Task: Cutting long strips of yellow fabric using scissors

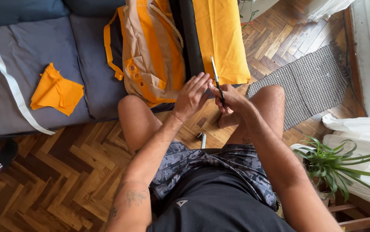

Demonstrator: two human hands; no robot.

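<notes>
With our right hand (231,99) closed around the slim dark-handled steel scissors (217,80), blade pointing to twelve o'clock, we judged it wise to press our flat, open-fingered left hand (190,95) firmly on the orange-and-tan fabric bag (150,56) and cut slowly.

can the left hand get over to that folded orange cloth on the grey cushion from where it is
Probably yes. The left hand lies flat on the tan and orange bag, holding nothing, and the folded orange cloth lies in the open on the grey cushion with nothing between them.
</notes>
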